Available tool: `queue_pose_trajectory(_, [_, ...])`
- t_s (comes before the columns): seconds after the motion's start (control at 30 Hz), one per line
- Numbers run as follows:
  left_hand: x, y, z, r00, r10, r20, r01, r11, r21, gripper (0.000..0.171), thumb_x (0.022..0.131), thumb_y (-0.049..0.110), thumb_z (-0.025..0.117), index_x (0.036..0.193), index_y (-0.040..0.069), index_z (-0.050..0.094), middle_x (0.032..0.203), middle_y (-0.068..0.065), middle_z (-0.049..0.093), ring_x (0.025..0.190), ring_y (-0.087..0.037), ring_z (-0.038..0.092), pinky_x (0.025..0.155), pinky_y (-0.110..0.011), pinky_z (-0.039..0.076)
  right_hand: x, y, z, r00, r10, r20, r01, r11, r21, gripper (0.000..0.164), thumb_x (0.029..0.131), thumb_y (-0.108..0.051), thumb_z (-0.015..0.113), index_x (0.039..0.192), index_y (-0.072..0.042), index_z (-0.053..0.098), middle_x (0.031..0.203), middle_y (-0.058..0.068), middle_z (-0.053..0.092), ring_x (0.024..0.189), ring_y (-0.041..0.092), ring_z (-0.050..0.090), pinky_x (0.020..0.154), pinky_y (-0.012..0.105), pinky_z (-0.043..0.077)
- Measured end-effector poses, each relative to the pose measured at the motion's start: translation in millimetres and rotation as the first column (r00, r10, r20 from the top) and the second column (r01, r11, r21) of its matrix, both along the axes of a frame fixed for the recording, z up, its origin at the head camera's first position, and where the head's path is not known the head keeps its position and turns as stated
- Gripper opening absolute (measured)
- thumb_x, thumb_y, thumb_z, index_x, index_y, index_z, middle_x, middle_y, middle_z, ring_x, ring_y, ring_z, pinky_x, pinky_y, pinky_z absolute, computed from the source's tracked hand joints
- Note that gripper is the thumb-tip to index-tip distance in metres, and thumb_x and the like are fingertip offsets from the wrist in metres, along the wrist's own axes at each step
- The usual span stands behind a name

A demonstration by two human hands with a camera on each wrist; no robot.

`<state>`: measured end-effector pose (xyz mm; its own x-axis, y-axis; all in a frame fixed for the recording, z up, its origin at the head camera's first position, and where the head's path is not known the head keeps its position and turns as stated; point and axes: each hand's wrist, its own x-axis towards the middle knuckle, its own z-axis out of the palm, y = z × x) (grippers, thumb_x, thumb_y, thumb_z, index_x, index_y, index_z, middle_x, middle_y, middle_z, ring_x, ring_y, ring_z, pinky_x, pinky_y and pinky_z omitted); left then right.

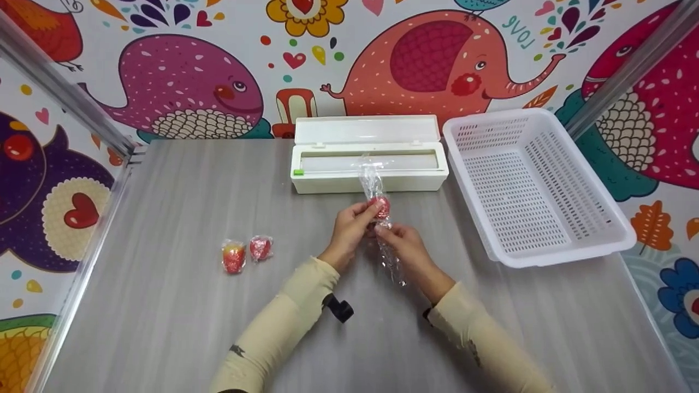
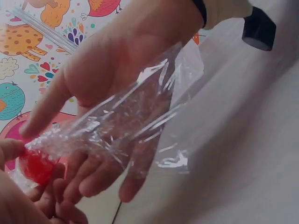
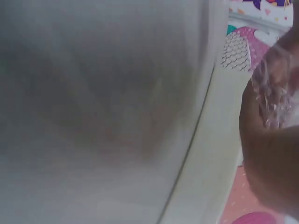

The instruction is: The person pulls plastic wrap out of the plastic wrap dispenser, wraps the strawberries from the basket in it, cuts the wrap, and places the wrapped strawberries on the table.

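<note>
Between my hands is a small round red piece (image 1: 383, 206) wrapped in clear plastic film (image 1: 390, 259); its exact kind is unclear. My left hand (image 1: 349, 232) grips the wrapped piece. My right hand (image 1: 408, 252) pinches the gathered film just below it. In the left wrist view the twisted film (image 2: 154, 107) fans out across the right palm, and the red piece (image 2: 36, 169) shows between the hands' fingers. Another strip of film runs up from the piece to the white film dispenser (image 1: 371, 183), whose lid is raised. The right wrist view catches only part of a hand and some film.
Two small film-wrapped pieces, one yellow and red (image 1: 234, 257) and one red (image 1: 261, 248), lie on the grey table (image 1: 164, 322) to the left. A white perforated basket (image 1: 491, 234) stands at the right. Patterned walls border the table behind and at both sides.
</note>
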<state>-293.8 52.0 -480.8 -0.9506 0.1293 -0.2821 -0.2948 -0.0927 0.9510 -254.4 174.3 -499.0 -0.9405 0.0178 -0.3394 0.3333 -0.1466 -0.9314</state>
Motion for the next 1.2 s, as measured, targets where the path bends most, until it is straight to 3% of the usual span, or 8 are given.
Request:
queue_pose_trajectory(0.2, [1.1, 0, -2.8, 0.999, 0.038, -0.005, -0.038, 0.998, -0.044, 0.033, 0.079, 0.026, 0.076, 0.097, -0.002, 0.072, 0.071, 0.007, 0.069, 0.063, -0.007, 0.05, 0.056, -0.021, 0.038, 18.0, -14, -9.8, 0.998, -0.057, -0.008, 0.056, 0.997, -0.058, 0.026, 0.092, -0.008, 0.059, 0.099, 0.016, 0.064, 0.066, 0.003, 0.072, 0.062, 0.012, 0.069, 0.066, 0.029, 0.058])
queue_pose_trajectory(0.37, [4.7, -3, -6.8, 1.0, 0.011, 0.01, -0.01, 0.999, -0.04, 0.032, 0.079, 0.026, 0.076, 0.096, -0.002, 0.072, 0.072, 0.007, 0.069, 0.061, -0.006, 0.045, 0.054, -0.021, 0.033, 26.2, -15, -19.1, 0.998, -0.064, 0.002, 0.063, 0.99, -0.128, 0.019, 0.092, -0.009, 0.06, 0.09, 0.008, 0.068, 0.064, 0.0, 0.071, 0.063, 0.012, 0.07, 0.068, 0.031, 0.058])
queue_pose_trajectory(0.57, [5.0, -3, -6.9, 0.999, -0.032, -0.008, 0.032, 0.996, -0.082, 0.035, 0.082, 0.024, 0.073, 0.105, -0.002, 0.069, 0.088, -0.001, 0.072, 0.072, -0.005, 0.049, 0.062, -0.02, 0.037, 24.8, 0, -14.4, 0.999, 0.007, -0.044, -0.004, 0.999, 0.05, 0.029, 0.093, -0.014, 0.059, 0.106, 0.012, 0.063, 0.078, 0.001, 0.071, 0.072, 0.009, 0.067, 0.071, 0.026, 0.055])
queue_pose_trajectory(0.67, [8.8, -3, -7.6, 0.997, -0.072, -0.017, 0.07, 0.993, -0.091, 0.036, 0.084, 0.021, 0.071, 0.11, -0.004, 0.067, 0.092, -0.005, 0.072, 0.072, -0.003, 0.053, 0.063, -0.02, 0.041, 17.1, 14, -2.5, 0.997, -0.033, -0.07, 0.04, 0.992, 0.116, 0.036, 0.095, -0.016, 0.054, 0.12, 0.01, 0.056, 0.089, 0.005, 0.067, 0.077, 0.012, 0.064, 0.073, 0.03, 0.054])
queue_pose_trajectory(0.77, [16.0, -1, -8.5, 0.989, -0.143, -0.023, 0.14, 0.985, -0.096, 0.037, 0.085, 0.02, 0.07, 0.111, -0.006, 0.066, 0.094, -0.01, 0.073, 0.072, -0.002, 0.057, 0.067, -0.021, 0.048, 0.0, 28, 15.3, 0.993, -0.088, -0.075, 0.093, 0.993, 0.076, 0.038, 0.097, -0.018, 0.05, 0.124, 0.01, 0.052, 0.093, 0.006, 0.064, 0.079, 0.014, 0.063, 0.078, 0.035, 0.056])
queue_pose_trajectory(0.97, [26.2, 2, -15.0, 0.973, -0.225, -0.056, 0.219, 0.971, -0.097, 0.038, 0.083, 0.019, 0.073, 0.108, -0.008, 0.066, 0.102, -0.021, 0.072, 0.08, -0.007, 0.067, 0.08, -0.029, 0.055, -32.5, 40, 42.0, 0.998, -0.035, -0.057, 0.043, 0.989, 0.141, 0.03, 0.094, -0.02, 0.057, 0.109, 0.006, 0.058, 0.079, -0.005, 0.061, 0.071, 0.006, 0.06, 0.067, 0.023, 0.054])
queue_pose_trajectory(1.1, [29.5, 4, -16.8, 0.973, -0.223, -0.056, 0.217, 0.971, -0.104, 0.04, 0.081, 0.022, 0.075, 0.107, -0.007, 0.067, 0.103, -0.021, 0.071, 0.085, -0.009, 0.068, 0.078, -0.024, 0.055, -38.9, 40, 43.0, 0.998, -0.015, -0.068, 0.027, 0.984, 0.177, 0.016, 0.09, -0.015, 0.063, 0.095, 0.0, 0.064, 0.073, -0.008, 0.061, 0.066, 0.004, 0.059, 0.06, 0.019, 0.052])
queue_pose_trajectory(1.2, [32.1, 5, -17.1, 0.976, -0.213, -0.04, 0.21, 0.975, -0.073, 0.04, 0.081, 0.022, 0.075, 0.107, -0.008, 0.067, 0.103, -0.021, 0.071, 0.085, -0.01, 0.069, 0.078, -0.024, 0.055, -40.2, 39, 40.6, 0.998, -0.03, -0.049, 0.037, 0.988, 0.152, 0.017, 0.092, -0.016, 0.061, 0.096, 0.0, 0.065, 0.071, -0.007, 0.062, 0.063, 0.005, 0.059, 0.059, 0.021, 0.053])
